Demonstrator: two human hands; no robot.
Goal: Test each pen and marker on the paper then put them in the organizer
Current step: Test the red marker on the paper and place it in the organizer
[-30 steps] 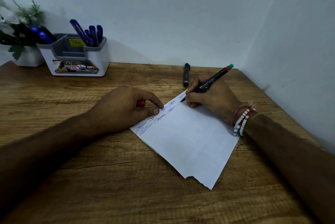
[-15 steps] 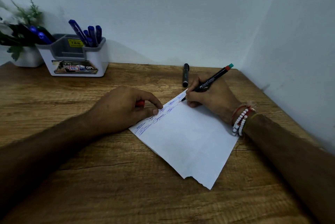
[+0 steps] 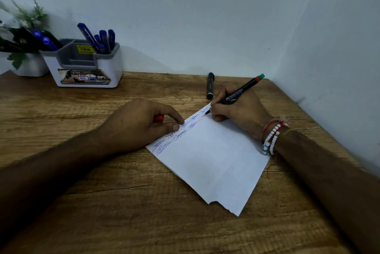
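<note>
Ok, right hand [image 3: 236, 113] pinches pen [image 3: 236, 92], tip on paper's [image 3: 216, 161] far corner; left hand [image 3: 137, 124] clenches red cap [image 3: 158, 118], fingertips pressing paper edge.

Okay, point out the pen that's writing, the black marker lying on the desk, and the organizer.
writing pen [image 3: 234, 94], head view, on the lettered barrel.
black marker [image 3: 210, 86], head view, mid-barrel.
organizer [image 3: 114, 68], head view, on its white front wall.
</note>
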